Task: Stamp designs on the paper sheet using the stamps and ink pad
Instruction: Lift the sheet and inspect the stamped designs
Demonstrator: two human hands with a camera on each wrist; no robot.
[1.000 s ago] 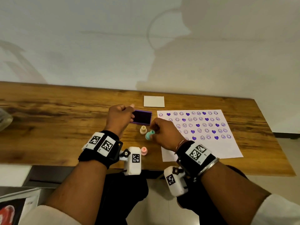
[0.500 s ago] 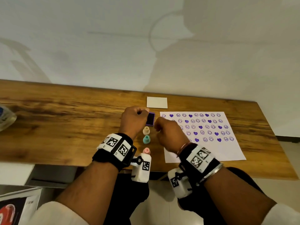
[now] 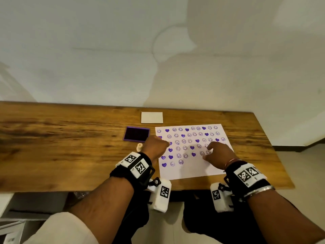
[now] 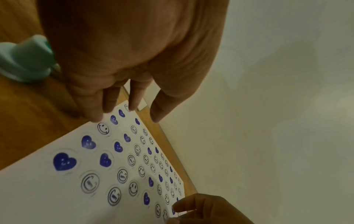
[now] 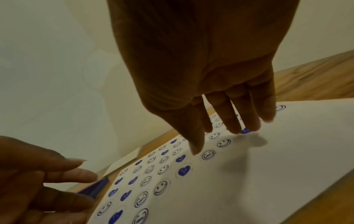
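Observation:
The white paper sheet point(image 3: 193, 171) lies on the table's right part and carries rows of purple hearts and smiley prints. My left hand point(image 3: 165, 143) reaches over the sheet's left edge with straight fingers point(image 4: 95, 116) touching down by the prints, holding nothing. My right hand point(image 3: 208, 152) is spread over the sheet's right half, its fingertips point(image 5: 235, 128) on or just above the paper. The purple ink pad point(image 3: 136, 134) lies uncovered left of the sheet. A cream stamp point(image 3: 139, 147) stands beside my left hand, and a teal stamp point(image 4: 25, 60) sits behind the palm.
A small white card point(image 3: 152, 117) lies behind the ink pad near the wall. The wooden table point(image 3: 70, 147) stretches far to the left. Its front edge runs just under my wrists, and its right end is close to the sheet.
Both hands left the ink pad and stamps and moved right onto the sheet. My right hand let go of the teal stamp. The ink pad now lies in full view.

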